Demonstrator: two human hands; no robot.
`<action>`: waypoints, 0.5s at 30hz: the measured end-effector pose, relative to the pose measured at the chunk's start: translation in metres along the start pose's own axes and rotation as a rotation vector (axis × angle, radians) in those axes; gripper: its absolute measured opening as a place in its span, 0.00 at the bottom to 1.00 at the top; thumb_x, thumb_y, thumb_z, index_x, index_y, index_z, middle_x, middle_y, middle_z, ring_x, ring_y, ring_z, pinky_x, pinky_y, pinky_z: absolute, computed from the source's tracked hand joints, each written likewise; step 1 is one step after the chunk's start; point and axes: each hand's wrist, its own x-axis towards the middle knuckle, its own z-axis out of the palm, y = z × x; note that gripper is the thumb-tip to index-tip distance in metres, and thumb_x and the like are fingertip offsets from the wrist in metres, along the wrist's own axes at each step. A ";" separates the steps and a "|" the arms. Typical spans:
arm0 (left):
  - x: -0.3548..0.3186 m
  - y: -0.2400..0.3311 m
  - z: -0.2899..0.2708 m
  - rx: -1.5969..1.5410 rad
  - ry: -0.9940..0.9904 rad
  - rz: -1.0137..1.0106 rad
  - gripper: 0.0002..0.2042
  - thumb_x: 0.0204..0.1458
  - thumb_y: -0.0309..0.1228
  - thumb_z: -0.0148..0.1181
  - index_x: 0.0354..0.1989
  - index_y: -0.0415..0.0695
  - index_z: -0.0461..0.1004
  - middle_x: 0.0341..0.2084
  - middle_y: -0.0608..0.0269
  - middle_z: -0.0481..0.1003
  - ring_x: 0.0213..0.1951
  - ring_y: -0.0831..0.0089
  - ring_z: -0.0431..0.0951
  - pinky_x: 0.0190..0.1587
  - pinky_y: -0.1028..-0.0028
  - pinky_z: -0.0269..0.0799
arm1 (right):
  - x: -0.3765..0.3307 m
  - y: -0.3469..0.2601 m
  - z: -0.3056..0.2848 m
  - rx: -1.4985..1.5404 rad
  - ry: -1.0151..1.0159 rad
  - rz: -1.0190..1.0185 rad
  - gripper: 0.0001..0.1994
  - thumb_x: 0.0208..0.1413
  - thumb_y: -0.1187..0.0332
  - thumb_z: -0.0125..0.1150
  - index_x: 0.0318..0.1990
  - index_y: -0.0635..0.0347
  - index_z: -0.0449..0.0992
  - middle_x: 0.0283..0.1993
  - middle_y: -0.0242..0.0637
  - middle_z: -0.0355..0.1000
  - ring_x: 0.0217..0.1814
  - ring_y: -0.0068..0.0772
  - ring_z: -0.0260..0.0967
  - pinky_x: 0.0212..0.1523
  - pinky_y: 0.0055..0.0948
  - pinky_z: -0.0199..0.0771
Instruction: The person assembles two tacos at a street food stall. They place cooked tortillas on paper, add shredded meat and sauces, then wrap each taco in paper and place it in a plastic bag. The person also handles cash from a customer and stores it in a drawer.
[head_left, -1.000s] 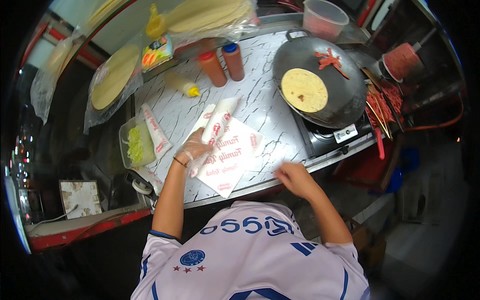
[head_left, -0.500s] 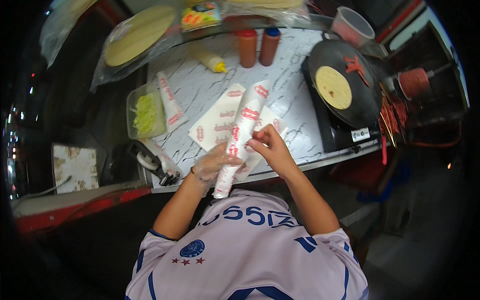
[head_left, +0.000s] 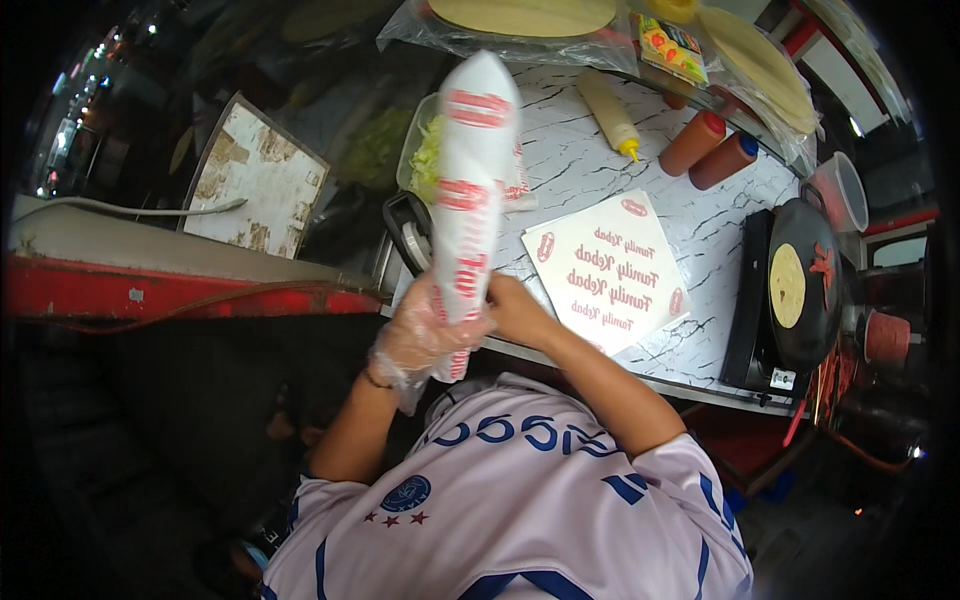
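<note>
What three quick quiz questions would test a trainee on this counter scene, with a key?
1. True or false: both hands grip the long white paper-wrapped roll with red print.
2. Which hand wears a clear plastic glove? A) left hand B) right hand
3. What lies on the round black griddle pan?

Key:
1. True; they hold its lower end, the roll pointing up.
2. A.
3. A round yellow flatbread with reddish strips beside it.
</note>
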 end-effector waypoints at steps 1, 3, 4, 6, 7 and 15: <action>-0.003 0.006 -0.005 0.082 0.053 0.007 0.22 0.47 0.22 0.72 0.50 0.40 0.70 0.31 0.65 0.77 0.30 0.78 0.77 0.33 0.76 0.76 | 0.003 -0.002 0.013 -0.032 0.029 -0.023 0.20 0.48 0.63 0.66 0.49 0.60 0.81 0.36 0.53 0.76 0.35 0.52 0.75 0.40 0.42 0.74; -0.008 0.014 -0.011 -0.025 0.104 0.062 0.19 0.46 0.20 0.71 0.46 0.39 0.70 0.28 0.63 0.77 0.27 0.75 0.78 0.31 0.74 0.76 | 0.012 -0.009 0.035 0.024 0.085 0.137 0.14 0.49 0.66 0.65 0.43 0.61 0.83 0.32 0.52 0.78 0.32 0.46 0.77 0.38 0.39 0.74; -0.008 0.017 -0.013 -0.028 0.100 0.095 0.18 0.46 0.19 0.68 0.46 0.39 0.70 0.28 0.62 0.76 0.27 0.74 0.77 0.30 0.74 0.75 | 0.012 -0.014 0.043 0.178 0.112 0.237 0.12 0.51 0.68 0.65 0.42 0.61 0.83 0.32 0.49 0.78 0.33 0.45 0.77 0.38 0.38 0.74; -0.006 0.017 -0.011 -0.087 0.143 0.073 0.17 0.47 0.18 0.68 0.45 0.39 0.69 0.27 0.61 0.76 0.26 0.74 0.77 0.30 0.73 0.75 | 0.001 -0.021 0.051 0.349 0.205 0.210 0.09 0.53 0.73 0.64 0.41 0.63 0.83 0.31 0.44 0.74 0.33 0.40 0.74 0.37 0.35 0.72; -0.005 0.016 -0.009 -0.126 0.158 0.073 0.17 0.47 0.18 0.67 0.44 0.39 0.69 0.27 0.61 0.75 0.26 0.74 0.77 0.29 0.73 0.75 | -0.007 -0.022 0.054 0.323 0.276 0.124 0.08 0.53 0.75 0.63 0.41 0.64 0.83 0.30 0.41 0.72 0.32 0.36 0.71 0.37 0.33 0.71; 0.019 0.005 0.016 -0.104 0.144 0.027 0.21 0.48 0.16 0.63 0.51 0.39 0.65 0.29 0.62 0.71 0.24 0.74 0.74 0.26 0.74 0.71 | -0.029 0.008 0.025 -0.318 0.247 0.108 0.05 0.55 0.70 0.64 0.33 0.62 0.80 0.32 0.47 0.67 0.35 0.51 0.69 0.38 0.42 0.70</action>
